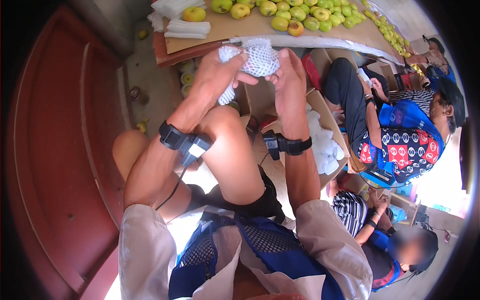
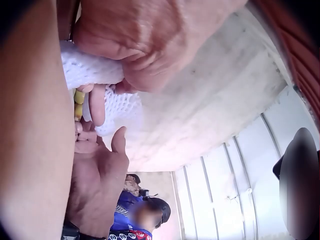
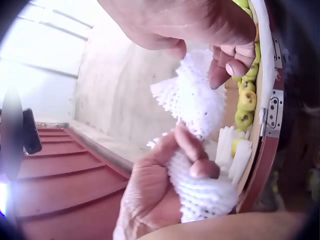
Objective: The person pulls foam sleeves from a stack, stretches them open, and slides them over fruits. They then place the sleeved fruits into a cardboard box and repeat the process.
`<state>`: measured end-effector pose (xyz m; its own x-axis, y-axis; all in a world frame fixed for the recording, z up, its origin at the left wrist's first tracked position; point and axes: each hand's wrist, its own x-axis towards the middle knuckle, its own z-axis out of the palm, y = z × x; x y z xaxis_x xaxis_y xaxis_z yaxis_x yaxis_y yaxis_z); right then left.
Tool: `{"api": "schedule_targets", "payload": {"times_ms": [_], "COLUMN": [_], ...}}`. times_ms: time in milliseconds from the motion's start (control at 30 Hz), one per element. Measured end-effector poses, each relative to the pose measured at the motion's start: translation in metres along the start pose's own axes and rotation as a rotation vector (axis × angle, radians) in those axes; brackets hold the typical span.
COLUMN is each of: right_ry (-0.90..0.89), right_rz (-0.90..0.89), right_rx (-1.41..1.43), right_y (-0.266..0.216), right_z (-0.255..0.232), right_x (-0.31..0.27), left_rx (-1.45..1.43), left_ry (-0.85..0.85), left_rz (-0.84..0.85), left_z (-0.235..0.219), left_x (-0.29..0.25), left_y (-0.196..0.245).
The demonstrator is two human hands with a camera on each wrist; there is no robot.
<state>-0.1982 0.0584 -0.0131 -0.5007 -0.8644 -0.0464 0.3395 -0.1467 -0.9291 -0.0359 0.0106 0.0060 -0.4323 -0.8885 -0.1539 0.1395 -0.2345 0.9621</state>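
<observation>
White foam netting (image 1: 261, 57) hangs between the two hands above the knees, bunched and rounded at its right part; whether it covers a fruit I cannot tell. My left hand (image 1: 218, 70) grips the netting's left part, thumb over it, with a length hanging below the palm. At the rounded end, my right hand (image 1: 291, 75) holds the netting between thumb and fingers. The right wrist view shows the left hand (image 3: 155, 190) pinching a gathered sleeve (image 3: 200, 192) below the puffed netting (image 3: 197, 95). Both hands are close together in the left wrist view.
Green-yellow fruits (image 1: 295, 14) and stacked white foam sleeves (image 1: 187, 29) lie on the table (image 1: 220, 27) ahead. An open carton (image 1: 341, 145) with white netting stands at the right, near two seated people. A red door (image 1: 55, 150) is at the left.
</observation>
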Motion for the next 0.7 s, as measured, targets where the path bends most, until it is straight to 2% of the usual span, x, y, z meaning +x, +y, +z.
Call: {"api": "schedule_targets", "payload": {"times_ms": [67, 167, 333, 467, 600, 700], "right_ry": [0.083, -0.042, -0.005, 0.031, -0.052, -0.127], "right_rz": [-0.095, -0.131, -0.134, -0.137, -0.127, -0.048], "right_rx": [-0.286, -0.358, -0.274, -0.197, -0.226, -0.289], "right_y": [-0.002, 0.008, 0.015, 0.011, 0.007, 0.007], "right_z": [0.012, 0.015, -0.008, -0.005, -0.001, -0.011], "right_x": [-0.014, -0.022, -0.006, -0.007, -0.016, -0.019], "left_rx": [-0.041, -0.023, 0.078, 0.055, 0.088, 0.121], "left_ry": [0.023, 0.030, 0.013, 0.003, 0.033, 0.041], "left_rz": [0.015, 0.030, 0.000, -0.013, 0.018, 0.034], "left_z": [0.000, -0.001, -0.002, -0.002, -0.014, -0.020], "left_x": [0.002, 0.001, -0.002, -0.004, 0.006, 0.009], "left_y": [0.000, -0.001, 0.001, 0.001, -0.003, -0.004]}}
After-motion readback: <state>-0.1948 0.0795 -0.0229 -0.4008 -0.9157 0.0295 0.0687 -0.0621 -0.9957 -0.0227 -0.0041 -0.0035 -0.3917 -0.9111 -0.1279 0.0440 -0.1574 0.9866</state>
